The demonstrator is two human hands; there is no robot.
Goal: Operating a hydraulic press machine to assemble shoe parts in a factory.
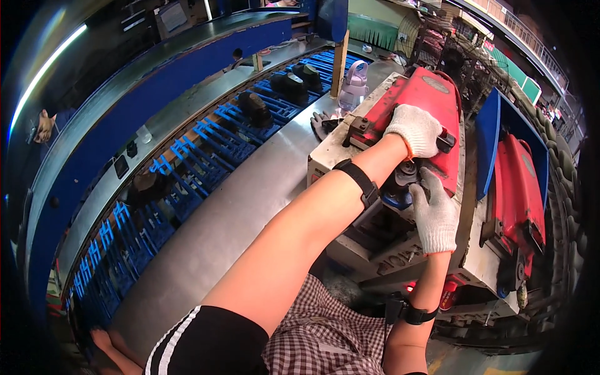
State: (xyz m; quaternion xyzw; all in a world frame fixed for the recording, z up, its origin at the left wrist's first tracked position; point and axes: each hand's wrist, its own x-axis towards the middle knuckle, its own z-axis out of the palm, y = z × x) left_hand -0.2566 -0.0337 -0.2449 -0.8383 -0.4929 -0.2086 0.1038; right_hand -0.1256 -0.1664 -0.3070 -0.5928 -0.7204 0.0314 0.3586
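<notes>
Mid-step at a red press machine (425, 94) bolted on a grey metal bench (337, 147). Left hand (415, 130), white-gloved, pressed flat on the red cover, fingers curled over its near edge, gripping it. Right hand (435, 214), also gloved, reaching up under the cover at a dark shoe part (406, 175) sitting in the press mouth; fingers spread, touching, grip not clear. Piece seems loaded, pressing apparently not finished; removal left. Second red machine (519, 187) just right, behind a blue panel (490, 140): tight on that side. Blue slatted conveyor (212, 140) well left, carrying dark shoes (255, 107). Clear water bottle (353, 84) at bench far-left corner. Open room mainly left, over the grey conveyor rim (219, 231).
</notes>
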